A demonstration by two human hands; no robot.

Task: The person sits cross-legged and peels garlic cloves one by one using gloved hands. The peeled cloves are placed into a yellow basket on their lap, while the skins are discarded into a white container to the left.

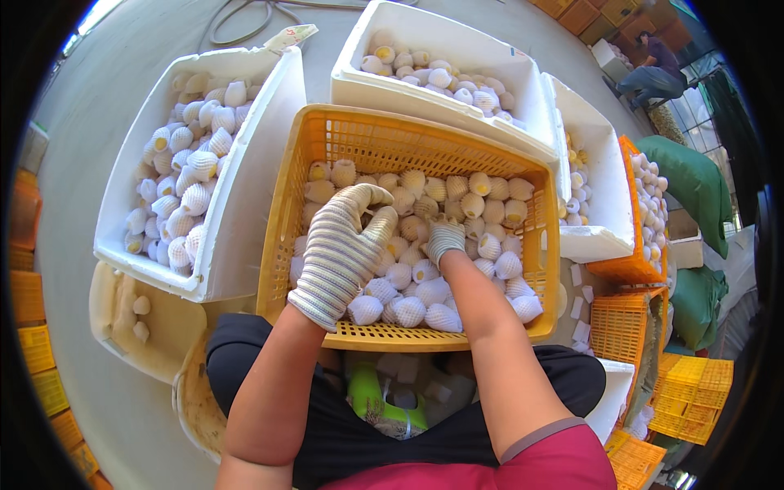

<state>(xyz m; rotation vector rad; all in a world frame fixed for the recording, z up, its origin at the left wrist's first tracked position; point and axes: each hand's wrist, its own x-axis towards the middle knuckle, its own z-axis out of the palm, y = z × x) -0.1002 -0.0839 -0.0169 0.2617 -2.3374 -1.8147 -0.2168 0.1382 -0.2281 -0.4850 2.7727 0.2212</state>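
Note:
A yellow plastic crate stands before me, filled with fruit in white foam nets. Yellow skin shows at the ends of some pieces. My left hand, in a striped knit glove, hovers over the crate's left half with its thumb and fingers curled towards each other. A dark gap shows between them, and whether it holds anything is unclear. Lower and further right, my right hand, gloved alike, reaches down among the netted fruit. Its fingertips are partly hidden there, so I cannot tell if they grip a piece.
White foam boxes of netted fruit stand left, behind and right. An orange crate of fruit is further right, near green sacks. A lime-green container lies between my legs. A person sits far right.

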